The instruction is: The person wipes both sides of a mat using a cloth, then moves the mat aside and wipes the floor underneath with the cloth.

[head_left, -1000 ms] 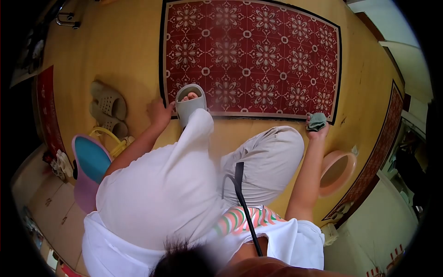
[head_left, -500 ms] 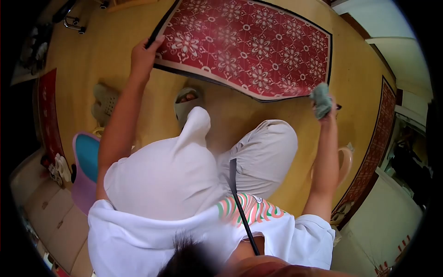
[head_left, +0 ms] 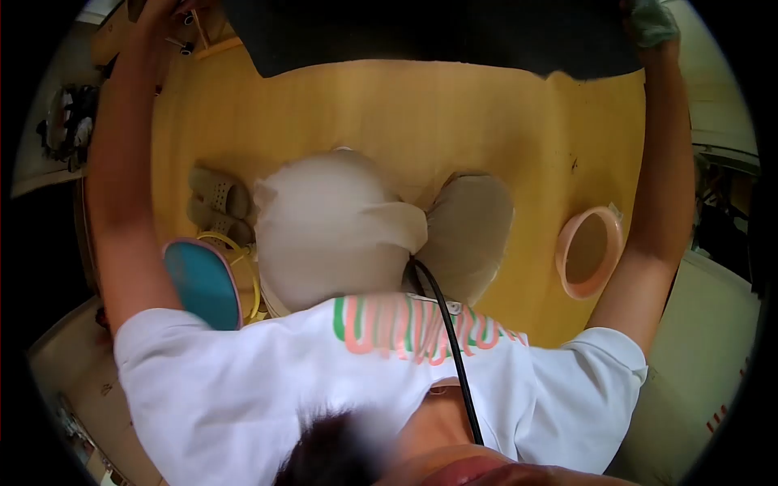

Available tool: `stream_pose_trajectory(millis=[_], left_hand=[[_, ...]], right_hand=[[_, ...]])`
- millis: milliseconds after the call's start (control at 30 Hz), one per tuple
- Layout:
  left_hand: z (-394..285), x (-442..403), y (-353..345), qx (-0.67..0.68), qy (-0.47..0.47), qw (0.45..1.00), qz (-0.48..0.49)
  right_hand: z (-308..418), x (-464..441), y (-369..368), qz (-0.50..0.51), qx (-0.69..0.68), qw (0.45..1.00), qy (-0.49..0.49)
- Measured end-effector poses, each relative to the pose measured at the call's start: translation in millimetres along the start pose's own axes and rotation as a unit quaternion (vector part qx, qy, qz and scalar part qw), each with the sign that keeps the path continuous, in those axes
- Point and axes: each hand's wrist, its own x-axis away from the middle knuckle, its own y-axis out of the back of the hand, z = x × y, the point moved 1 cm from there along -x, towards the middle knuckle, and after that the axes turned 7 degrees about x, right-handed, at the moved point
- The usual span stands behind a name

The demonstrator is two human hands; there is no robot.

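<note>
A floor mat [head_left: 438, 36] is lifted at the top of the view, its plain dark underside facing me and its near edge hanging above the floor. My left hand [head_left: 166, 6] is raised at the mat's left end, closed, with its fingertips partly cut off by the frame edge. At the other end, my right hand [head_left: 663, 47] is closed around a grey-green cloth [head_left: 651, 23] beside the mat's right corner. Whether those fingers also pinch the mat is hidden.
A pink basin [head_left: 565, 255] stands on the wooden floor [head_left: 389, 105] to my right. To my left are grey clogs [head_left: 217, 194] and a blue-and-pink chair [head_left: 198, 279] with a yellow frame. A wooden leg frame [head_left: 217, 47] is at the upper left.
Both my arms have risen and spread. The mat has gone from showing its red flowered face to showing its dark underside, higher up. The basin has come into fuller view.
</note>
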Motion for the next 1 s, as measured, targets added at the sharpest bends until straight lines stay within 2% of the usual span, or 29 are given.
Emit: stream_pose_trajectory(millis=[67,100,133,167,200,233,267,300,333,367,400,467,533,567,667,700,733,767,800,833,867,900,967,1000], left_hand=[[-63,87,-46,0.045,0.018,0.999,-0.016],[-74,125,-76,0.059,-0.053,0.993,-0.09],[-71,112,-63,-0.011,-0.06,0.996,-0.06],[-51,81,-23,-0.076,-0.066,0.994,-0.031],[-30,48,23,-0.14,-0.072,0.987,-0.004],[-5,-7,94,-0.084,-0.019,0.994,0.068],[-6,-3,89,-0.07,-0.016,0.997,0.008],[-9,18,78,-0.053,-0.02,0.997,-0.052],[-10,30,68,-0.033,-0.022,0.993,-0.11],[-13,43,59,-0.026,-0.025,0.993,-0.116],[-19,58,51,-0.021,-0.03,0.992,-0.123],[-25,89,36,0.038,-0.043,0.987,-0.153],[-29,119,21,0.149,-0.064,0.967,-0.196],[-25,122,22,0.187,-0.087,0.963,-0.173],[-17,132,38,0.215,-0.097,0.965,-0.114],[-20,139,29,0.278,-0.065,0.942,-0.177],[-8,121,56,0.322,-0.019,0.947,-0.004],[10,93,107,0.355,0.03,0.919,0.169],[20,84,112,0.34,0.044,0.919,0.194],[29,75,117,0.325,0.057,0.918,0.219],[31,88,81,0.265,0.035,0.959,0.098],[39,95,65,0.2,0.013,0.979,-0.026],[81,79,91,0.147,-0.025,0.989,-0.011],[104,72,103,0.118,-0.042,0.992,-0.005]], right_hand=[[3,4,-5,-0.126,0.158,0.974,-0.097],[12,7,-7,-0.181,0.234,0.944,-0.144],[20,9,-15,-0.233,0.306,0.904,-0.186],[27,4,-37,-0.213,0.514,0.805,-0.206],[34,8,-56,-0.202,0.546,0.798,-0.157],[45,-1,-53,-0.188,0.578,0.787,-0.105],[51,2,-57,-0.17,0.602,0.778,-0.052],[1,-3,23,-0.057,0.705,0.664,0.241],[-7,-4,52,-0.043,0.835,0.455,0.307],[-14,-6,68,-0.025,0.911,0.215,0.351],[-21,-6,74,-0.003,0.927,-0.037,0.372],[-25,23,57,-0.073,0.899,-0.002,0.431],[-28,48,38,-0.098,0.917,0.079,0.378],[-27,48,33,-0.091,0.942,0.139,0.293],[-36,48,7,-0.131,0.95,0.173,0.226],[-41,44,0,-0.146,0.95,0.137,0.239],[-41,25,10,-0.129,0.955,0.045,0.264],[-40,7,20,-0.118,0.948,-0.053,0.291],[-40,-11,30,-0.112,0.929,-0.149,0.321],[-30,-48,54,-0.031,0.901,-0.328,0.281],[-17,-71,65,0.052,0.839,-0.493,0.225],[2,-79,51,0.038,0.928,-0.295,0.225],[34,-91,36,-0.111,0.971,0.051,0.205],[51,-95,30,-0.184,0.938,0.225,0.188]])
